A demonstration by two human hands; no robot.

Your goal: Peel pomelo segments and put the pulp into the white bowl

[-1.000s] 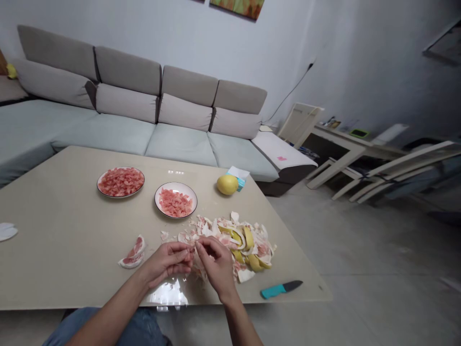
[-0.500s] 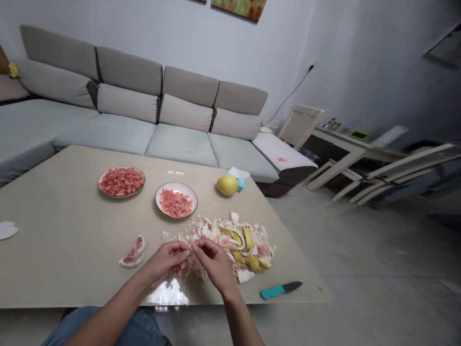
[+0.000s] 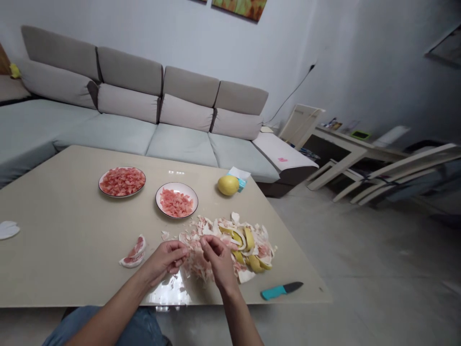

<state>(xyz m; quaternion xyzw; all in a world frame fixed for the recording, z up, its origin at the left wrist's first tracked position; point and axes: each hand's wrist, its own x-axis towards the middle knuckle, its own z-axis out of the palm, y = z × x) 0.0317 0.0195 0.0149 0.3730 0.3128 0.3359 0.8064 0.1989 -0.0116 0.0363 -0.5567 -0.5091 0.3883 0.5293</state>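
My left hand (image 3: pixel 167 259) is closed, thumb against the fingers, over the near edge of the table. Whatever it pinches is too small to make out. A short way to its right, my right hand (image 3: pixel 218 259) is also pinched shut over the heap of pomelo peel and membrane (image 3: pixel 252 245); its contents are hidden. Two pomelo segments (image 3: pixel 134 254) with white skin lie left of my left hand. Beyond my hands a white plate (image 3: pixel 195 197) holds some pink pomelo flesh. Another plate (image 3: pixel 102 191), farther left, is piled fuller with the same flesh.
A teal-handled knife (image 3: pixel 283 290) lies near the table's front right corner. A whole yellow pomelo (image 3: pixel 228 185) sits by a tissue packet (image 3: pixel 242 179) at the back right. White peel (image 3: pixel 7 229) rests at the left edge. A grey sofa (image 3: pixel 180 144) stands behind the table (image 3: pixel 72 226).
My hands have moved apart: the right one slightly to the right, the left one slightly to the left. The plates, segments and knife lie as before.
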